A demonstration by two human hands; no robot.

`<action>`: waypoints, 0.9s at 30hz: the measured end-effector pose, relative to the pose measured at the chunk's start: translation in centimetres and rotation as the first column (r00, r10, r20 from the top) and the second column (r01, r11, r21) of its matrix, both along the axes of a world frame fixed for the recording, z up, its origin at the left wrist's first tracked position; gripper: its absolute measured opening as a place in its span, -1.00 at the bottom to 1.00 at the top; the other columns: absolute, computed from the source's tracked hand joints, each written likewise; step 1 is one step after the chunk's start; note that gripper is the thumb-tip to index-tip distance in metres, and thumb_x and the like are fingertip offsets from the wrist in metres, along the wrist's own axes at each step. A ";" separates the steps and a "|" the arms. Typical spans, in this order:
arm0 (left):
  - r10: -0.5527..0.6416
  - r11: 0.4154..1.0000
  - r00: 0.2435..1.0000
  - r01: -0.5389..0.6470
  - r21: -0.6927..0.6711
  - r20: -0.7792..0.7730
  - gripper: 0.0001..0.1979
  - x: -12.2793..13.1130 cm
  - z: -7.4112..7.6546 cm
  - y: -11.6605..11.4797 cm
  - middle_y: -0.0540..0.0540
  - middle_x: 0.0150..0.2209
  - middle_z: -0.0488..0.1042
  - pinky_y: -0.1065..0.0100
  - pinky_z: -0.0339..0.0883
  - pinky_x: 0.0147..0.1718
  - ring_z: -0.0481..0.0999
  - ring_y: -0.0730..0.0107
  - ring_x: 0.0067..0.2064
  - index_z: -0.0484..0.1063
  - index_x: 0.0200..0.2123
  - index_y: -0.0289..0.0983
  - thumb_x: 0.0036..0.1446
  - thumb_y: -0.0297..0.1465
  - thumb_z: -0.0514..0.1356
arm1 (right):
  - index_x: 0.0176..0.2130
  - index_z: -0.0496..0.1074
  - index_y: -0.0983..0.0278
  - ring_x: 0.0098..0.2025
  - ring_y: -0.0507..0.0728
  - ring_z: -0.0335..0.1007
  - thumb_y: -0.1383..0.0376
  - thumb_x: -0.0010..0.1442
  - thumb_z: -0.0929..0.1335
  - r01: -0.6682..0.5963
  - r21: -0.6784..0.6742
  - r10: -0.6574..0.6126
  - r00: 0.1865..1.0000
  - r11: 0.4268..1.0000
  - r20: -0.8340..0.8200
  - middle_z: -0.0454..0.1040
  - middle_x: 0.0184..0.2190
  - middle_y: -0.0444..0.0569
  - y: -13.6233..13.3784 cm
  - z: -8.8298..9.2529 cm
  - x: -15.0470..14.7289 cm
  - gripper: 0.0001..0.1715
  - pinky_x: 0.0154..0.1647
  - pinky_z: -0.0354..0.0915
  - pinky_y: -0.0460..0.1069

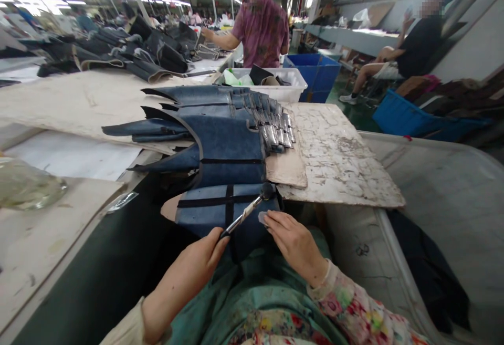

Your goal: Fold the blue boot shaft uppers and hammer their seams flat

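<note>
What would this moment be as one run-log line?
Left hand: grips hammer | Right hand: holds small translucent piece | Below hammer: black-banded blue panel | Beyond: overlapping blue panels

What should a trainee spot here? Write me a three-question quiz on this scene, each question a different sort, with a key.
1. Which hand holds the hammer-like tool?
2. True or false: black straps cross each other on the nearest blue piece.
3. What colour is the crate just beyond the white bin? A) red B) blue C) yellow

Key:
1. The left hand
2. True
3. B
</note>
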State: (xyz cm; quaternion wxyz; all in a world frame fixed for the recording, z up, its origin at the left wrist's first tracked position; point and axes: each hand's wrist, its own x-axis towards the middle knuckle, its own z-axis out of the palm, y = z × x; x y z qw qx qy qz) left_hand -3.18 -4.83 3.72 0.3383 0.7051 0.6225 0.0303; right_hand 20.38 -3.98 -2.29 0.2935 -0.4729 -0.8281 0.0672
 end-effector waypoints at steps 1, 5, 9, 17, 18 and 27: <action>-0.013 1.000 1.000 0.012 0.011 0.013 -0.69 0.3 0.1 0.2 -0.05 -0.36 0.48 0.39 0.25 -0.34 0.51 0.31 -0.32 0.28 -0.19 -0.17 0.24 -0.16 -0.15 | 0.04 0.38 0.32 0.01 0.14 0.32 0.40 0.27 0.18 -0.002 0.000 0.002 1.000 1.000 0.004 0.43 -0.02 0.04 0.0 0.0 0.0 -0.61 0.05 0.35 0.06; -0.048 0.997 0.999 0.047 0.062 0.009 -0.69 1.6 0.5 1.0 -0.06 -0.35 0.47 0.37 0.23 -0.34 0.50 0.29 -0.31 0.26 -0.19 -0.17 0.25 -0.16 -0.17 | 0.03 0.38 0.30 0.00 0.14 0.34 0.41 0.27 0.17 0.003 0.006 -0.003 1.000 1.000 -0.009 0.43 -0.03 0.05 0.0 0.3 -0.1 -0.61 0.04 0.36 0.07; -0.068 0.997 0.997 0.069 0.043 -0.024 -0.72 1.7 0.7 1.2 -0.04 -0.37 0.47 0.37 0.23 -0.34 0.51 0.28 -0.31 0.28 -0.23 -0.16 0.24 -0.17 -0.13 | 0.04 0.38 0.27 0.01 0.12 0.34 0.41 0.26 0.18 -0.003 -0.011 0.002 1.000 1.000 -0.025 0.43 -0.03 0.04 0.0 0.2 0.1 -0.60 0.04 0.36 0.06; 0.075 0.996 0.996 -0.076 -0.048 -0.039 -0.68 -2.1 0.3 -1.3 -0.06 -0.30 0.50 0.33 0.28 -0.26 0.51 0.24 -0.24 0.29 -0.18 -0.14 0.23 -0.14 -0.15 | 0.06 0.37 0.23 0.01 0.13 0.35 0.41 0.26 0.18 0.000 0.000 0.000 0.999 1.000 -0.043 0.43 -0.02 0.02 0.0 -0.1 0.2 -0.58 0.04 0.37 0.08; 0.075 0.996 0.997 -0.077 -0.036 -0.031 -0.67 -2.4 0.3 -1.6 -0.06 -0.24 0.50 0.32 0.28 -0.22 0.51 0.24 -0.19 0.28 -0.13 -0.12 0.23 -0.13 -0.13 | 0.06 0.37 0.23 0.01 0.13 0.35 0.41 0.26 0.18 0.001 0.000 -0.001 0.999 1.000 -0.046 0.43 -0.02 0.02 0.1 -0.1 0.2 -0.58 0.04 0.37 0.08; 0.250 0.966 0.968 -0.247 0.069 -0.026 -0.63 -5.7 -0.3 -2.2 -0.06 -0.20 0.53 0.30 0.32 -0.16 0.52 0.22 -0.16 0.32 -0.11 -0.12 0.20 -0.09 -0.12 | 0.07 0.36 0.25 0.02 0.14 0.34 0.40 0.26 0.18 -0.037 -0.012 0.037 0.998 0.999 -0.042 0.42 -0.01 0.03 0.4 -0.2 0.3 -0.59 0.07 0.33 0.09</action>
